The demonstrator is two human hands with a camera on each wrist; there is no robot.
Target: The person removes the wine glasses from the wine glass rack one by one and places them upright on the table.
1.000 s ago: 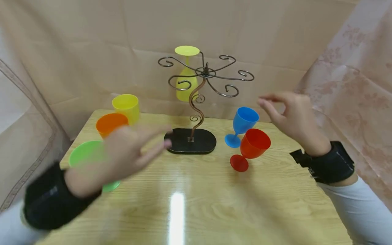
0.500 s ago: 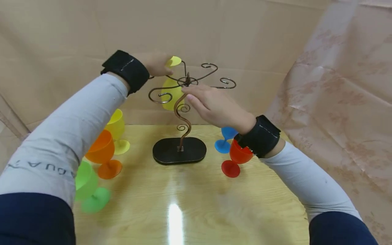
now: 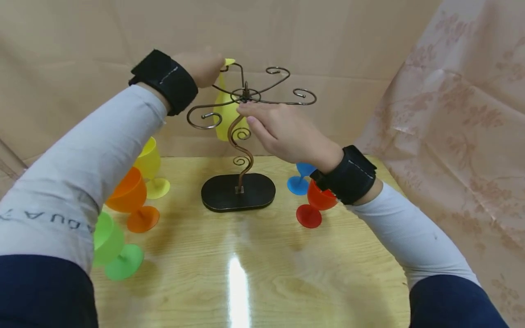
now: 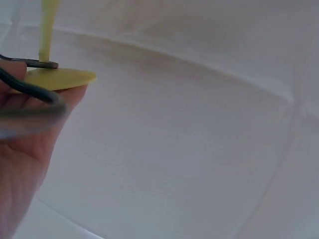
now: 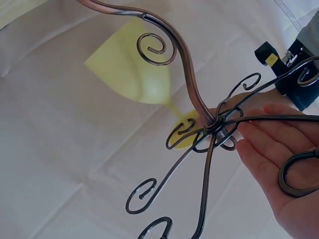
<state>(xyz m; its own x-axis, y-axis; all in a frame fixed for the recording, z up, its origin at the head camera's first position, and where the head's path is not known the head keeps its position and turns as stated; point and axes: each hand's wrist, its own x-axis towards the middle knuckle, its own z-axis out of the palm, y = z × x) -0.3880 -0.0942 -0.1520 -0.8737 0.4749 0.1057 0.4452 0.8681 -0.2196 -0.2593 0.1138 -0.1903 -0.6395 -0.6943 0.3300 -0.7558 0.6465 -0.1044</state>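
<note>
A yellow goblet (image 3: 222,122) hangs upside down at the back of a scrolled metal glass rack (image 3: 223,198). My left hand (image 3: 201,68) reaches to its foot; in the left wrist view, thumb and fingers grip the round foot (image 4: 70,78) beside a curled rack arm (image 4: 42,94). My right hand (image 3: 287,132) is held out flat with straight fingers, tips right at the rack's hub (image 3: 246,94). From the right wrist view, the palm (image 5: 284,174) lies behind the rack arms, and the hanging goblet's bowl (image 5: 137,74) tilts.
Left of the rack, a yellow goblet (image 3: 149,159), an orange one (image 3: 130,191) and a green one (image 3: 108,237) lean in a row, partly behind my left sleeve. Under my right wrist are a blue goblet (image 3: 298,185) and a red one (image 3: 309,216). Cloth hangs behind the table.
My left hand has risen from near the green goblet to the hanging goblet's foot and grips it. My right hand has moved left to the rack's hub. The front left rack arm has shifted slightly left.
</note>
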